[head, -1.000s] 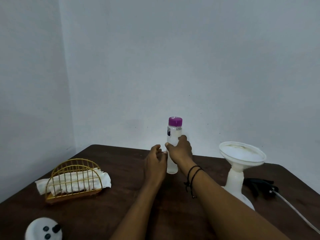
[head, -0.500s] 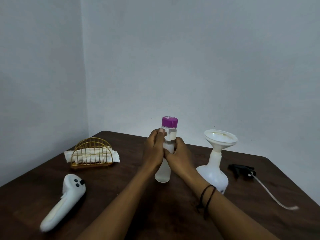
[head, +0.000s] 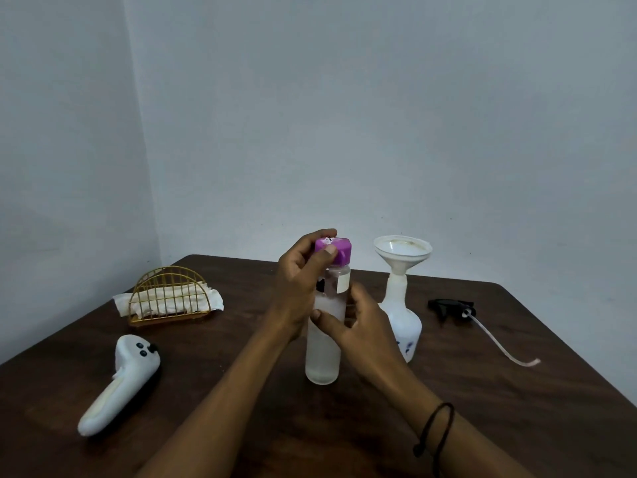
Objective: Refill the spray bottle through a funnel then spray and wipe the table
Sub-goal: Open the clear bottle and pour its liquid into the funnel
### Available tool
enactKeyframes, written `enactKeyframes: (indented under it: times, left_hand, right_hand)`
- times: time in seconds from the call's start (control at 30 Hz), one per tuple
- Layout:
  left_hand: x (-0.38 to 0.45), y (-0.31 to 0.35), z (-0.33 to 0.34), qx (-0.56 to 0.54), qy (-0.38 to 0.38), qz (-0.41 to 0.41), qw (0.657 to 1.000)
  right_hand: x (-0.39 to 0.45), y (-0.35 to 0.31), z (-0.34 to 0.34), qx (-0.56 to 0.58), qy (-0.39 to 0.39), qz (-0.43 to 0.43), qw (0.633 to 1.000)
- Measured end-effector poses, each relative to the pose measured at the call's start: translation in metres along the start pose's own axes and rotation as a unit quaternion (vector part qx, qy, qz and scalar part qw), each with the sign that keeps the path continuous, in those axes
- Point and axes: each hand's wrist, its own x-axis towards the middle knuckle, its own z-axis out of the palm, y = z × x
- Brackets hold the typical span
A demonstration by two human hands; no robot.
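A frosted water bottle with a purple cap stands upright near the middle of the dark wooden table; whether its base touches the tabletop or hangs just above it cannot be told. The left hand is curled over the top, thumb and fingers pinched on the purple cap, so it is closed on the cap. The right hand wraps the bottle's midsection from the right side, thumb across the front, fingers behind, closed around the body. A black cord bracelet circles the right wrist. Just to the right of the bottle, and partly behind the right hand, stands the white spray bottle, upright, with a white funnel seated in its open neck, the funnel's wide mouth facing up. Farther right, apart from the spray bottle, the black trigger sprayer head lies on the table with its pale dip tube trailing toward the right edge. On the left side of the table, toward the back, a gold wire holder holds folded white cloths that stick out at both ends. Nearer the front left lies a white handheld controller with dark buttons on its head, resting flat and angled toward the table's near corner. Pale walls meet in a corner behind the table.
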Motion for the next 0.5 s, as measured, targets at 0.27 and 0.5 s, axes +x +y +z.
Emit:
enactKeyframes:
  times: [0.27,0.5]
  left_hand:
    - [-0.0002,0.0019,0.0039,0.078,0.071,0.061,0.993]
    - [-0.0024,0.0019,-0.0032,0.047,-0.016,0.045,0.998]
  right_hand:
    - [-0.0011,-0.0021,0.0080,-0.016,0.012,-0.004,1.000]
    - [-0.0021,-0.0011,0.0068,-0.006,0.009,0.002,1.000]
